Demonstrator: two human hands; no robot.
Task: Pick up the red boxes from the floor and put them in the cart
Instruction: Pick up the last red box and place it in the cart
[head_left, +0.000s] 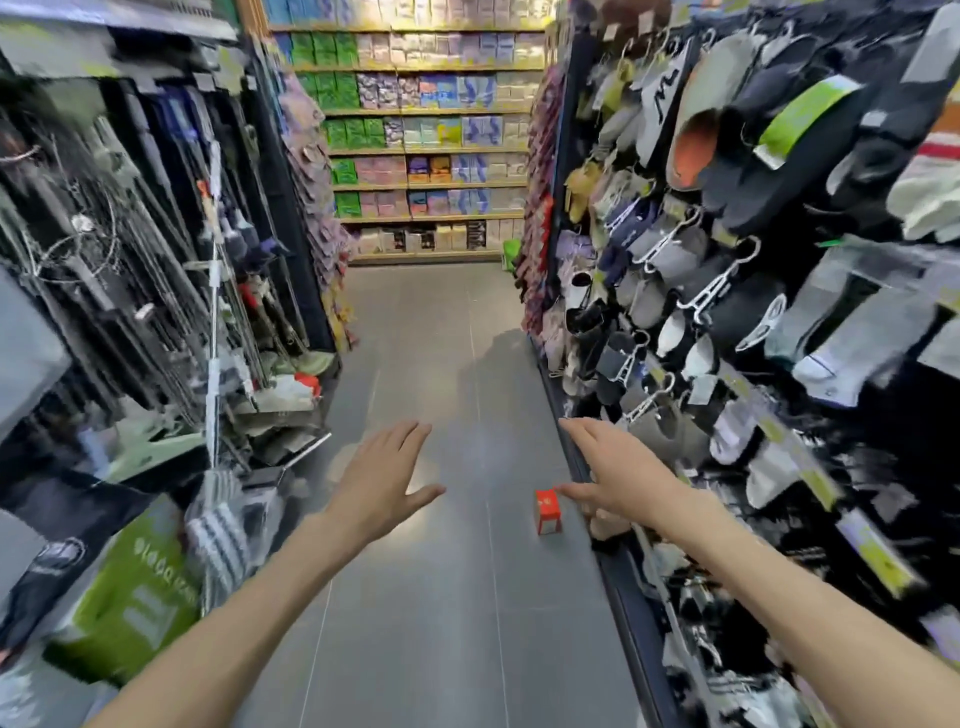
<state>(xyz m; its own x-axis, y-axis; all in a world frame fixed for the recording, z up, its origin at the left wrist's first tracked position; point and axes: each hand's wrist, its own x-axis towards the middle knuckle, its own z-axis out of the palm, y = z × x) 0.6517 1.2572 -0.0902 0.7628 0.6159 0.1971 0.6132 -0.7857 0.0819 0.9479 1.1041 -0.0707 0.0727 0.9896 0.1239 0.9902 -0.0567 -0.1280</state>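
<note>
Both hands empty w/ fingers spread, red box (547, 512) upright on floor (441, 597) by right shelf base, right hand (613, 480) nearest: imo crouch, pinch its narrow sides w/ that one, left hand (382, 480) free; no cart in view.

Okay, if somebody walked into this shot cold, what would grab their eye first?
Probably the two bare hands stretched forward over the grey floor, the left hand and right hand, both with fingers spread and holding nothing. Next, the small red box standing on the floor just beside the right hand's thumb, close to the base of the right-hand rack. That rack of hanging slippers and socks fills the right side, and stocked shelves close off the aisle's far end.
</note>
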